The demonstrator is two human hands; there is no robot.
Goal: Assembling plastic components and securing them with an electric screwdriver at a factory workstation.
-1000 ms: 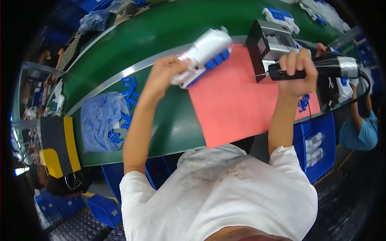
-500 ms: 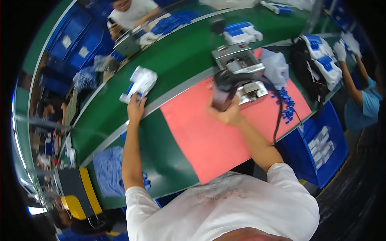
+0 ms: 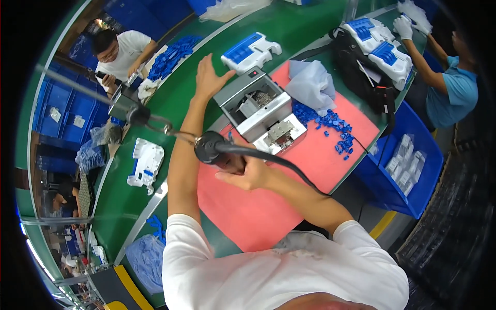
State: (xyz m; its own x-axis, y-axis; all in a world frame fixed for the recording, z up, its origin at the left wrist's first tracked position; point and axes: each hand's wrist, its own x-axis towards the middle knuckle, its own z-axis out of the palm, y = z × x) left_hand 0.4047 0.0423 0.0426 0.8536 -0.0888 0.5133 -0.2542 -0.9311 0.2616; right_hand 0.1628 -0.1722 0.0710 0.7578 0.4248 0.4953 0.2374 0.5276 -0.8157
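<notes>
My left hand point(image 3: 209, 80) reaches far over the green bench with fingers spread and nothing in them. Just right of its fingertips lies a white plastic housing with a blue panel point(image 3: 247, 50); a small gap seems to part them. My right hand point(image 3: 249, 173) is wrapped round a dark electric screwdriver point(image 3: 212, 147), which hangs from a cord and trails a thick black cable. Its tip is hidden. Beyond that hand stands a grey metal screw feeder box point(image 3: 253, 101) with an open top. Another white housing point(image 3: 146, 164) rests left of my left forearm.
A pink mat point(image 3: 243, 222) covers the bench before me. Small blue parts point(image 3: 333, 124) and a plastic bag point(image 3: 311, 82) lie right of the feeder. A black bag point(image 3: 356, 67), stacked housings point(image 3: 390, 59) and a blue bin point(image 3: 413, 191) are farther right. Two co-workers sit nearby.
My left hand has let go of the left housing and moved away toward the one beyond the feeder. My right hand still holds the screwdriver, now nearer my left forearm. The view has shifted.
</notes>
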